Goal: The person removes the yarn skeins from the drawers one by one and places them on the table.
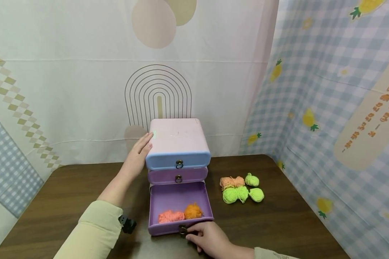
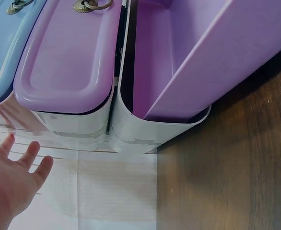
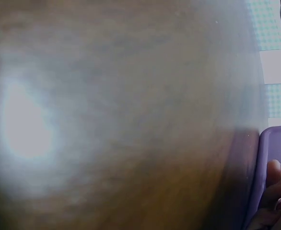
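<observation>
A small chest of drawers with a pink top stands on the table. Its bottom purple drawer is pulled out, holding a coral yarn bundle and an orange yarn ball near the front. My right hand pinches the ring pull on that drawer's front; the right wrist view catches only some curled fingers beside the purple front. My left hand rests against the chest's upper left side, its fingers straight, spread in the left wrist view. Above are a blue drawer and a purple middle drawer, both pushed in.
Right of the chest lie a peach yarn bundle and several lime-green yarn pieces on the brown wooden table. A patterned cloth hangs behind, and a checked cloth borders the right side.
</observation>
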Demonstrator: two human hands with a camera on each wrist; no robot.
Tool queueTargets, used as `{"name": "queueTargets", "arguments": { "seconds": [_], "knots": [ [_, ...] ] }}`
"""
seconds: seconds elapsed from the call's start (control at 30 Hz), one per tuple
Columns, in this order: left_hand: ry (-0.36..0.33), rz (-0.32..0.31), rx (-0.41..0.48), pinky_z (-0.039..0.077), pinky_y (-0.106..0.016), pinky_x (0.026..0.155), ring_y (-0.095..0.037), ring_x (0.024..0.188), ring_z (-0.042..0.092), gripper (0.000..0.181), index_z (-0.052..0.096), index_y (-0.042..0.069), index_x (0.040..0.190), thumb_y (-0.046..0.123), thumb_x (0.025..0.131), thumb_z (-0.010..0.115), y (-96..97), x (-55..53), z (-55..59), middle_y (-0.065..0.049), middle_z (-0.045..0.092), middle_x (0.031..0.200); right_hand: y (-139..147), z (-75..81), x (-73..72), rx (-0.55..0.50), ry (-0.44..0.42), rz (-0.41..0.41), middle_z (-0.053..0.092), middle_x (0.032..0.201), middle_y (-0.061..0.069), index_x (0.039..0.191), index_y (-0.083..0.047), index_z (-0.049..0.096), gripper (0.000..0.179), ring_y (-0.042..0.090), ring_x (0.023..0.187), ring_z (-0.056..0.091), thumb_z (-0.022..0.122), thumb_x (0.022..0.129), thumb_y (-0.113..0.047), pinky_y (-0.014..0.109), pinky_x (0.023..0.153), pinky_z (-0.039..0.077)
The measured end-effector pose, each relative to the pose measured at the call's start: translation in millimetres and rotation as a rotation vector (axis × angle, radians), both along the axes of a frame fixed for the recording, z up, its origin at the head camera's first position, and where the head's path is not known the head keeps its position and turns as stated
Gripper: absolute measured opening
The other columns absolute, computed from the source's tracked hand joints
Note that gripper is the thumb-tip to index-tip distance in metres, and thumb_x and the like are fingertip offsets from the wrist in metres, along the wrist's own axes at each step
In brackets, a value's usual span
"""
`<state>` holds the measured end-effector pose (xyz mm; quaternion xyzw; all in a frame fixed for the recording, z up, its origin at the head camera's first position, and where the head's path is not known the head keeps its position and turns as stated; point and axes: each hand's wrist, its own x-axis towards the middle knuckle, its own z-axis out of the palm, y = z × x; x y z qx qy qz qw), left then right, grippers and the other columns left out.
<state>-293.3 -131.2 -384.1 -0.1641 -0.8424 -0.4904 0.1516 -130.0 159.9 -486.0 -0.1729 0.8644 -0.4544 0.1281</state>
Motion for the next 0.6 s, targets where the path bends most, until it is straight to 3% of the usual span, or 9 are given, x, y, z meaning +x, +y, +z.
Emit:
{"name": "queueTargets", "arguments": {
  "seconds": [0.33, 0.6],
  "knots": [
    [-0.013, 0.003, -0.003, 0.014, -0.059, 0.117, -0.033, 0.149, 0.018, 0.052, 0.038, 0.022, 0.154, 0.042, 0.106, 0.04, -0.5, 1.3, 0.5, -0.012, 0.025, 0.162, 15, 2.8, 6.4, -0.034, -0.058, -0.002, 0.06, 0.054, -0.006, 0.111, -0.017, 0.078, 0.025, 0.009, 0.048, 0.057, 0.074, 0.089, -0.029, 0.023, 0.046, 0.044],
    [-0.006, -0.002, 0.004, 0.014, -0.059, 0.117, -0.033, 0.149, 0.02, 0.052, 0.04, 0.02, 0.154, 0.04, 0.106, 0.041, -0.3, -0.4, -0.6, -0.012, 0.026, 0.162, 19, 28.0, 6.4, -0.064, 0.015, 0.025, 0.06, 0.056, -0.007, 0.114, -0.017, 0.077, 0.029, 0.01, 0.051, 0.059, 0.074, 0.089, -0.031, 0.022, 0.046, 0.042]
  ]
}}
